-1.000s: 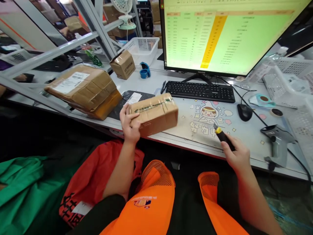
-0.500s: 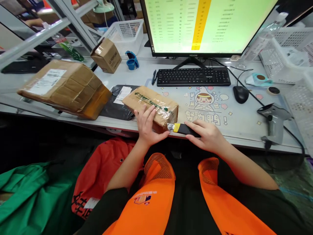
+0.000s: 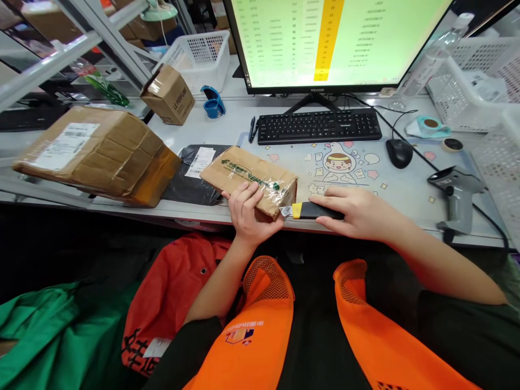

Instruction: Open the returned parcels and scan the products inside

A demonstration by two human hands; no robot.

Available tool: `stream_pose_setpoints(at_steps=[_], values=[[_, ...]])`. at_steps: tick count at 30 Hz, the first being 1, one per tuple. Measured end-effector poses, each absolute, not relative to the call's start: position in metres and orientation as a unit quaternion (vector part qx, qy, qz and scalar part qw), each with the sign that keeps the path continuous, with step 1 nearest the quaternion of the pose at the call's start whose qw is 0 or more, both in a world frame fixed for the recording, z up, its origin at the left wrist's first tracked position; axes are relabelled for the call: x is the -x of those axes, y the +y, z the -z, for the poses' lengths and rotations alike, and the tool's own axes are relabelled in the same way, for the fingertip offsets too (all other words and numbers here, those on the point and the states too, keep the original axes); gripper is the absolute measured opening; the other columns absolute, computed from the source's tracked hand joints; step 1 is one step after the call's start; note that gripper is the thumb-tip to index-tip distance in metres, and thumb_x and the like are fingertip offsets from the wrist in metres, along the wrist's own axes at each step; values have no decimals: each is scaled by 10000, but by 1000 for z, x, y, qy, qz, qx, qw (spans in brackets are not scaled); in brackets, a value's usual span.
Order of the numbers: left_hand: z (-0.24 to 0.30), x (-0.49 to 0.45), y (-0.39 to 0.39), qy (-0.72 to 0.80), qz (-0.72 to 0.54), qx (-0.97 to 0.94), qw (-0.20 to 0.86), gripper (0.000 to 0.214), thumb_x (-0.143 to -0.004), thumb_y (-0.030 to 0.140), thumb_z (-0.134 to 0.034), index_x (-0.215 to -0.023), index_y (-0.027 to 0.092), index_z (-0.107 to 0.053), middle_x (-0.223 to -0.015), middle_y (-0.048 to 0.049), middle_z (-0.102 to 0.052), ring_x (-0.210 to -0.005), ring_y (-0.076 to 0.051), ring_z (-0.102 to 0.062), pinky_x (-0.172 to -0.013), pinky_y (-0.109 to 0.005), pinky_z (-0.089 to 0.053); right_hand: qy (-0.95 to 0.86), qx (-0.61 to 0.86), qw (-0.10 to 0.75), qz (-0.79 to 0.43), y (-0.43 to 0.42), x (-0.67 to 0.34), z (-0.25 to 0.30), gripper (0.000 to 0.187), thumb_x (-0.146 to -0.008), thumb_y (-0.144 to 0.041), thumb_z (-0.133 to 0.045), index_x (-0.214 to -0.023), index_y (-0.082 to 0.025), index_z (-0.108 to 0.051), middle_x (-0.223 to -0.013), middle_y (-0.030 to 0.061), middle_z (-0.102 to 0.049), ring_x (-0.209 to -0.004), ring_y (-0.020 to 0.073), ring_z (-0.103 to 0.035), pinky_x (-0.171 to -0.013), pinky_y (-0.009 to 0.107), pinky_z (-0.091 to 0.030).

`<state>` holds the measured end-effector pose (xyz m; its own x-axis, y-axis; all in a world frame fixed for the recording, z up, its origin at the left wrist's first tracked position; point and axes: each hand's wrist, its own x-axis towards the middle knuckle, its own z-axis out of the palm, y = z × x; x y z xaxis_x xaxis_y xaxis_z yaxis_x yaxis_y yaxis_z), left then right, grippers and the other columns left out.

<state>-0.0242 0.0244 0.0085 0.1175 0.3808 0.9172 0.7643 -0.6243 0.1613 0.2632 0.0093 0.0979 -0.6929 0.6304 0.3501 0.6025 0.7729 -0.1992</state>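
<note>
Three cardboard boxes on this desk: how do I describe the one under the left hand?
From the monitor, come down past the keyboard to the near edge of the desk. There the small box lies under the left hand, a knife at its corner. Only it carries green-printed tape.

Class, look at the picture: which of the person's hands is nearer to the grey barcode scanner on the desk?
Right. The right hand, holding a utility knife, lies left of the scanner; the left hand grips the taped parcel, farther left.

Desk mat (image 3: 292, 154) beyond parcel (image 3: 247, 173) looks bare up to keyboard (image 3: 319, 125).
</note>
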Motion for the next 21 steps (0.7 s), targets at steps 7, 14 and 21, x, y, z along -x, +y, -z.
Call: stream_pose_setpoints(at_steps=[7,14,21], values=[[-4,25,22,-441,512,716,176,674,-716,510,-818,-1281,257,-550,-1273,-130,-717,-1294,-380,-667,-1231,-591,-368,-927,313,208,-9,24,-270,-93,438,-1089,-460,-547,-1361,-172,-734,-1016,103,-748,-821,203,-689,-681,304,-510],[-8,25,22,-427,509,724,187,679,-745,500,-815,-1313,249,-540,-1280,-135,-715,-1295,-369,-670,-1177,-572,-442,-929,289,230,2,26,-273,-92,429,-1099,-446,-545,-1348,-149,-730,-1002,101,-742,-814,201,-681,-680,306,-501],[-9,26,23,-403,531,728,164,706,-738,438,-837,-1351,242,-548,-1299,-135,-709,-1323,-364,-642,-1242,-582,-358,-933,293,211,17,19,-264,-99,427,-1104,-453,-523,-1347,-167,-728,-967,92,-722,-775,190,-649,-643,299,-448]])
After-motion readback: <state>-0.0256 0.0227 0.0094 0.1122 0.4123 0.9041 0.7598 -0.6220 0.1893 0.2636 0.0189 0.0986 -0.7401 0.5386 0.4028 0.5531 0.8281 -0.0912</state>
